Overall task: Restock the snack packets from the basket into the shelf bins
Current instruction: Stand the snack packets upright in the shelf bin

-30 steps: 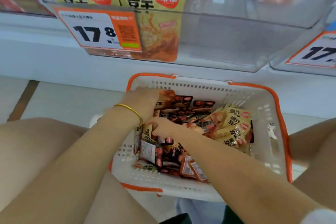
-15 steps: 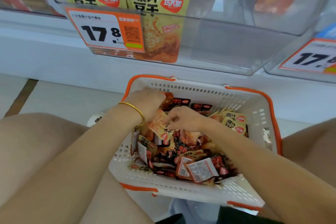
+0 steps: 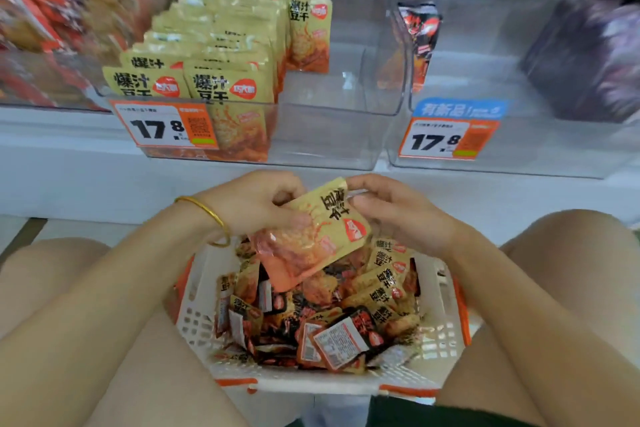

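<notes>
**Setting:** shop aisle; a white shelf ledge [image 3: 69,163] carries clear plastic bins.

**Left clear bin** [image 3: 329,135]: upright yellow tofu-snack packets [image 3: 207,55] stand in rows in its left part, and the right part is bare. An orange price tag [image 3: 162,125] reading 17.8 is on the front wall.

**Right clear bin** [image 3: 519,156]: one black-and-red packet [image 3: 420,31] stands against its left wall. A second price tag [image 3: 446,139] sits under a blue label.

**Basket** [image 3: 311,383]: white with orange trim, between the person's knees and below the shelf. It holds a loose heap of yellow and black-and-red packets.

**Held packet** [image 3: 318,236]: yellow, with the same print as the left bin's stock. It is tilted, just above the heap and well below the bins.

**Left hand** [image 3: 249,201]: gold bangle [image 3: 211,215] at the wrist. The fingers are curled round the packet's upper left edge.

**Right hand** [image 3: 394,211]: thumb and fingers pinch the packet's top corner.

**Step in hand (judged):** one packet has been picked and is being squared between both hands, not yet shelved.

**Next move calls for:**
- turning the packet upright, print forward;
- lifting it over the front wall of the left clear bin;
- seating it in the rows or in the bare part beside them.

The black-and-red packets likely belong in the right bin.
</notes>
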Demonstrator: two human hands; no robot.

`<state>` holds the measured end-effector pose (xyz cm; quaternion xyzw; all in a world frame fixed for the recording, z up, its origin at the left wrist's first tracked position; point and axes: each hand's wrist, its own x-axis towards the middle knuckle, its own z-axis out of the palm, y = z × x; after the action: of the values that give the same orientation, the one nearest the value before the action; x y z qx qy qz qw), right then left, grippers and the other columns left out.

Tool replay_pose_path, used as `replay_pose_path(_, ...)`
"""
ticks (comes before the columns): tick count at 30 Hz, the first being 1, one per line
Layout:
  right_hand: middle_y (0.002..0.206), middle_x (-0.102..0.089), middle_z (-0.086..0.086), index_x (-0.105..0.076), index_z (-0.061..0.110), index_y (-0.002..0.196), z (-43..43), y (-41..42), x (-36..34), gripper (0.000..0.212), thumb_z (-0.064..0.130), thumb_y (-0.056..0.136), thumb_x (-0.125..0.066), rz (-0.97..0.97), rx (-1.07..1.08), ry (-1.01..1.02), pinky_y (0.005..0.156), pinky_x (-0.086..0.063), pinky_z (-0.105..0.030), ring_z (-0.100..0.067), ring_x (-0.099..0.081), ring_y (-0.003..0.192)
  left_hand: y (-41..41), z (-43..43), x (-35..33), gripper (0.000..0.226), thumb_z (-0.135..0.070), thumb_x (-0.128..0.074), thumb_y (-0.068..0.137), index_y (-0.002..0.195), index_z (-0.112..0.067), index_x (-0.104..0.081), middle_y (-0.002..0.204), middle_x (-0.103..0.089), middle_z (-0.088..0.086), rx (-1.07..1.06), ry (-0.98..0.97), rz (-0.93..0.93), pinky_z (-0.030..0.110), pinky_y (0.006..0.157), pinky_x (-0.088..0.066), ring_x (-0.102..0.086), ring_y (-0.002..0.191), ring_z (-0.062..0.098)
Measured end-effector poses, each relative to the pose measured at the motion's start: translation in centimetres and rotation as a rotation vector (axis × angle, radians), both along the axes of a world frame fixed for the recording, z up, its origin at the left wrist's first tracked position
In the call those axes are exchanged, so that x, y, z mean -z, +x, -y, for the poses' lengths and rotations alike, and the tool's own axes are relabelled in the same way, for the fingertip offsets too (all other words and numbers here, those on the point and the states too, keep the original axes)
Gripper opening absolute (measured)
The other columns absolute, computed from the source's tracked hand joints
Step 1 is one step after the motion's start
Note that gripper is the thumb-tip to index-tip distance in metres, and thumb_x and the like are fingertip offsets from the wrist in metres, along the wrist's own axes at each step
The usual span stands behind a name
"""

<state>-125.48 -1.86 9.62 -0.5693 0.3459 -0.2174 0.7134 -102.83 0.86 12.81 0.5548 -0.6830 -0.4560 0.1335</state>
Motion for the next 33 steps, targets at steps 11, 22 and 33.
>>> replay_pose_path(11,0.093,-0.07,-0.007,-0.062,0.01,0.102,1.2,4.6,-11.9,0.015,0.009,0.087,-0.059,0.171,0.276,-0.126,0.067,-0.06,-0.034,-0.015,-0.068,0.073,-0.9,2.2,-10.2,0.017,-0.024,-0.07,0.083,0.073,-0.018,-0.057,0.055,-0.058,-0.009,-0.442,-0.318,-0.412,0.019,0.044,-0.046,-0.053,0.049,0.005)
replay_pose_path(22,0.058,-0.053,0.002,-0.049,0.014,0.07,19.2,11.7,-12.0,0.024,0.006,0.087,-0.065,-0.436,0.502,-0.165,0.036,-0.032,-0.015,-0.007,-0.046,0.046,3.0,9.3,-8.6,0.04,-0.043,-0.042,0.092,0.122,-0.018,-0.054,0.131,-0.05,0.005,-0.333,-0.711,0.633,0.043,0.105,-0.031,-0.036,0.126,0.027)
replay_pose_path(33,0.083,-0.053,-0.007,-0.049,0.009,0.079,24.1,11.2,-10.4,0.015,0.002,0.093,-0.05,-0.522,0.515,0.046,0.071,-0.044,-0.03,-0.017,-0.05,0.068,3.6,9.9,-7.5,0.048,-0.049,-0.023,0.098,0.141,-0.029,-0.036,0.153,-0.026,-0.005,-0.178,-0.654,0.712,0.042,0.116,-0.008,-0.014,0.143,0.013)
